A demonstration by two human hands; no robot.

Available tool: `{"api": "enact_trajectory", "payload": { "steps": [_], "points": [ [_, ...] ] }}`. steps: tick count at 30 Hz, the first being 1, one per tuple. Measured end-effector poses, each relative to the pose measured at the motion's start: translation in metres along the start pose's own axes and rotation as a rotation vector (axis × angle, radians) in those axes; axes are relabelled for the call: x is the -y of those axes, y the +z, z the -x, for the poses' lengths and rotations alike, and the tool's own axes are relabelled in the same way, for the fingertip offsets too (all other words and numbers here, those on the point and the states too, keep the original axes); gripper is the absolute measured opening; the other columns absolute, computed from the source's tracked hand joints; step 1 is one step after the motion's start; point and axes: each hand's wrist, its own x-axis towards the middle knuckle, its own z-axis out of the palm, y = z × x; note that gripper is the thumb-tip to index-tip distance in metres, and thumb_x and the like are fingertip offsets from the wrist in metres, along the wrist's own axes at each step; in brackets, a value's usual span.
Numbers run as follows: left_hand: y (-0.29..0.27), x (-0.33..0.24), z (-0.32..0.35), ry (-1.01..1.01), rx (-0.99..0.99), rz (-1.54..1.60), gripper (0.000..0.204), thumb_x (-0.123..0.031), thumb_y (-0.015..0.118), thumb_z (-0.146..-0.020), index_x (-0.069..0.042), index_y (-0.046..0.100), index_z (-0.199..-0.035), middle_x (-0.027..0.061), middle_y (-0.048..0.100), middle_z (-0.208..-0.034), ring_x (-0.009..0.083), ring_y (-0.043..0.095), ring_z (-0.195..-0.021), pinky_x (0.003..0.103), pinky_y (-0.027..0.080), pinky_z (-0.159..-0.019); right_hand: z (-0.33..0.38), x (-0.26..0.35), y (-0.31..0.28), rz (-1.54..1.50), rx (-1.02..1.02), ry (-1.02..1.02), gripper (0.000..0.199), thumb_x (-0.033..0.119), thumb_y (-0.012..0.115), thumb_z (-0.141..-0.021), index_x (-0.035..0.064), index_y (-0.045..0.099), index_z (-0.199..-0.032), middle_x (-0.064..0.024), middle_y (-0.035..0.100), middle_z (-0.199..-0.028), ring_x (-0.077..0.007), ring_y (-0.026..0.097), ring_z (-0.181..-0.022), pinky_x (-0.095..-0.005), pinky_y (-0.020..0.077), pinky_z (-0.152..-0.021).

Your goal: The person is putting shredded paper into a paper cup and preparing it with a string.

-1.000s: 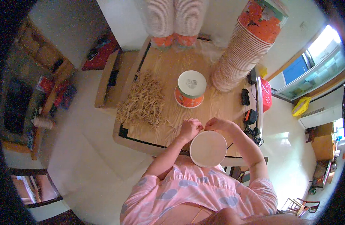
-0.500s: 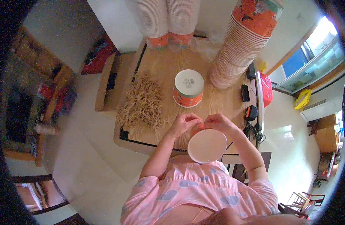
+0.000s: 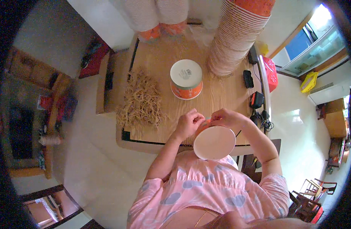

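Observation:
Tilted toward me at the table's near edge is an orange paper bucket [image 3: 214, 143] with a round white face and rim; whether I see its inside or its base, I cannot tell. My left hand [image 3: 189, 124] is closed in a pinch against its orange side, the fingertips' hold too small to make out. Beside it, my right hand [image 3: 229, 118] has its fingers curled down on the same side of the bucket. A second paper bucket [image 3: 186, 73] stands upside down beyond my hands, white base up. To the left lies a tangled heap of tan twine pieces [image 3: 140, 100].
A tall leaning stack of nested buckets [image 3: 238, 38] rises at the table's far right. More wrapped stacks [image 3: 171, 15] stand at the back. Along the right edge are a black-and-orange battery [image 3: 256, 100], a black case [image 3: 248, 79], cables [image 3: 262, 120] and a red basket [image 3: 270, 74].
My view has shifted, so the table things sit higher. My right hand has curled further over the bucket's side, and the bucket has turned slightly. Both hands stay close together on it.

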Motion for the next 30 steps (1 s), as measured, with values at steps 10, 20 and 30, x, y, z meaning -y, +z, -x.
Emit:
{"api": "enact_trajectory", "payload": {
  "steps": [10, 20, 30],
  "points": [
    [-0.002, 0.01, 0.008, 0.001, 0.025, -0.145, 0.009, -0.013, 0.065, -0.074, -0.005, 0.061, -0.074, 0.0066, 0.055, -0.071, 0.0211, 0.058, -0.061, 0.032, 0.046, -0.055, 0.006, -0.014, 0.001, -0.007, -0.004, -0.07, 0.017, 0.02, 0.062, -0.079, 0.0062, 0.06, -0.089, -0.0038, 0.059, -0.072, -0.0123, 0.054, -0.068, -0.0276, 0.0445, -0.061],
    [-0.002, 0.017, 0.009, -0.033, 0.014, -0.139, 0.01, -0.017, 0.064, -0.075, -0.007, 0.063, -0.075, 0.0066, 0.054, -0.069, 0.0207, 0.058, -0.06, 0.032, 0.046, -0.055, 0.034, 0.024, 0.033, 0.31, -0.349, -0.407, 0.023, 0.009, 0.063, -0.073, 0.0059, 0.055, -0.095, -0.0096, 0.053, -0.081, -0.0264, 0.055, -0.077, -0.036, 0.0469, -0.068],
    [-0.001, 0.007, 0.002, -0.039, 0.027, -0.153, 0.01, -0.018, 0.063, -0.075, -0.008, 0.062, -0.076, 0.006, 0.056, -0.075, 0.0216, 0.059, -0.065, 0.033, 0.047, -0.058, 0.028, 0.018, 0.031, 0.382, -0.299, -0.398, 0.02, 0.011, 0.056, -0.076, 0.0092, 0.057, -0.096, -0.0098, 0.055, -0.086, -0.0297, 0.053, -0.083, -0.0392, 0.0457, -0.073]
  ]
}}
